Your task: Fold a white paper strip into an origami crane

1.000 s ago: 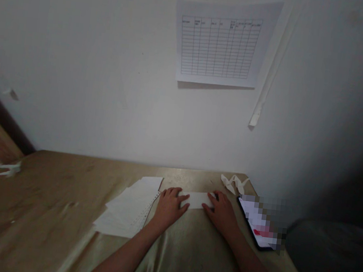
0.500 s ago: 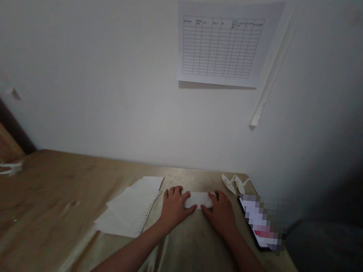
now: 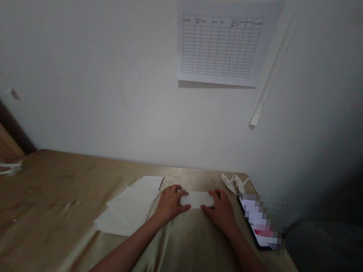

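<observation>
A small white folded piece of paper [image 3: 196,200] lies flat near the far side of the table, its long sides running left to right. My left hand [image 3: 169,204] grips its left end, thumb at the near edge and fingers curled round the far side. At the opposite end, my right hand [image 3: 222,211] holds it the same way. Part of each end is covered by my fingers. Left of my left hand lies a fanned stack of white paper sheets [image 3: 130,211] with punched holes along one edge.
A phone [image 3: 258,225] with its screen lit lies by the table's right edge. Folded white paper shapes [image 3: 235,183] rest behind it, and others [image 3: 10,167] sit far left. A printed table sheet [image 3: 220,49] hangs on the wall behind the cloth-covered table [image 3: 64,184].
My left hand has slid a little to the left, and more of the folded paper shows between my hands. My right hand is nearly where it was.
</observation>
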Demonstrator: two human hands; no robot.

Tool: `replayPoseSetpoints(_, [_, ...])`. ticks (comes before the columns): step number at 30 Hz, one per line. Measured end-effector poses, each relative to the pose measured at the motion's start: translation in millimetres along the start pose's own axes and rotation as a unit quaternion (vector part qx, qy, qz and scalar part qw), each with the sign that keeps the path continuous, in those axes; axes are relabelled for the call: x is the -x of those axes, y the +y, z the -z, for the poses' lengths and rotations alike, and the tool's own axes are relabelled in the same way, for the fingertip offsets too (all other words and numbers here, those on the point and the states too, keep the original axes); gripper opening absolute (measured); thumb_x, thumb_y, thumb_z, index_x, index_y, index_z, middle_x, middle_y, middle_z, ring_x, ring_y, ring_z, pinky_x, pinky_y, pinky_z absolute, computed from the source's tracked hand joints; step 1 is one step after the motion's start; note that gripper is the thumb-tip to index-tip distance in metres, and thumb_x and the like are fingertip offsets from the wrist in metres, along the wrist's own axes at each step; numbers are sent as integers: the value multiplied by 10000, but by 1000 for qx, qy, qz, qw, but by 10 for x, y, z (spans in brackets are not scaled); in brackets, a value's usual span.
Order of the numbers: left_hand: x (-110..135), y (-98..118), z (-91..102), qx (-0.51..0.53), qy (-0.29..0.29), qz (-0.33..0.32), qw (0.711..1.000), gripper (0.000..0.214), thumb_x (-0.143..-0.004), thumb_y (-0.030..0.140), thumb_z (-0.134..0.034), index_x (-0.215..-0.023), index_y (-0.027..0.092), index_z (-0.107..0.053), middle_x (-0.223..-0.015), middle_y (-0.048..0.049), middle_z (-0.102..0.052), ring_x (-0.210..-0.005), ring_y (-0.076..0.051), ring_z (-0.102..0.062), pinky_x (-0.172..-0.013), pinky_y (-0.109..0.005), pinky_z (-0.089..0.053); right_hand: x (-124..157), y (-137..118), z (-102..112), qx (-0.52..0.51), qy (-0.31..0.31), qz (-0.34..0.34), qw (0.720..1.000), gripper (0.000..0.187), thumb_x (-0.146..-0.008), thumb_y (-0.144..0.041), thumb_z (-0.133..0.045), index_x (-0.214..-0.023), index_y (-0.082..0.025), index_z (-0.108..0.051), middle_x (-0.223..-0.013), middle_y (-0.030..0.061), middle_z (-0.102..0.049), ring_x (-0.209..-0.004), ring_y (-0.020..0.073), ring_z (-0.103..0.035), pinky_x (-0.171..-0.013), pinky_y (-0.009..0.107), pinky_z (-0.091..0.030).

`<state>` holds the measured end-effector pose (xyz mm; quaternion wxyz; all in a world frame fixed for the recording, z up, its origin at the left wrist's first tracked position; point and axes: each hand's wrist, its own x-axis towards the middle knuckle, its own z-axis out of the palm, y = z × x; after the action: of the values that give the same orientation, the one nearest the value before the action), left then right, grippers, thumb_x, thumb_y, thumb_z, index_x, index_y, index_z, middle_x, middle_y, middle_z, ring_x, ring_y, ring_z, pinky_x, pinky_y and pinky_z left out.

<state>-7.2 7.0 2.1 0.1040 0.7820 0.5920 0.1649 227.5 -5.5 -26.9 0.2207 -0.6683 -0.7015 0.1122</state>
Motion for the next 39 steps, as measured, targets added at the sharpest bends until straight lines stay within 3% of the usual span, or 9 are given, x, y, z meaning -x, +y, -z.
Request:
replayPoseSetpoints(8, [-37,-197,53,38,-30,-45,998,470,-802,357,-839,-1255,287,-737,-1415,-61,-631,-1358,-294,-542,-1174,-435,-408,-66,142,28,-26,-37,1,999,588,-840,-353,-706,-1407,-219,-624,-1528,133,-481,-1445,292,-439,-1205,403,-347])
replayPoseSetpoints(16, [-42,-224,40,38,-27,-49,998,455,-806,355,-843,-1243,272,-749,-1430,-76,-629,-1373,-307,-523,-1180,-445,-407,-135,284,-25,-43,-58,7,997,604,-826,-190,-674,-1427,-208,-623,-1540,131,-470,-1449,258,-443,-1230,368,-327])
replayPoseSetpoints(24, [9,-233,6,28,-2,-33,999,424,-813,385,-835,-1210,263,-754,-1452,-82,-615,-1387,-312,-502,-1193,-462,-401,-200,461,-64,-92,-56,29,994,722,-676,2,-526,-1350,-203,-687,-1495,115,-521,-1439,220,-461,-1250,367,-312])
replayPoseSetpoints(32, [43,-152,41,12,-9,-24,1000,475,-835,369,-804,-1294,273,-724,-1463,-97,-603,-1385,-316,-504,-1195,-462,-386,-226,558,-133,-160,-29,21,986,722,-611,4,-475,-1248,-201,-746,-1446,109,-582,-1401,226,-503,-1229,409,-354])
replayPoseSetpoints(36, [74,-73,16,-4,-16,-32,999,404,-867,324,-745,-1267,383,-734,-1475,-56,-586,-1401,-325,-479,-1203,-546,-328,-228,500,-80,-196,-16,17,980,563,-711,-50,-483,-1170,-192,-775,-1398,119,-617,-1358,231,-541,-1218,413,-362])
replayPoseSetpoints(39, [99,22,-10,-14,-8,-19,1000,390,-850,345,-740,-1240,355,-737,-1492,-72,-562,-1420,-345,-450,-1216,-603,-270,-196,366,-36,-159,-1,4,987,448,-765,-141,-566,-1162,-183,-770,-1380,138,-622,-1339,266,-549,-1197,430,-374])
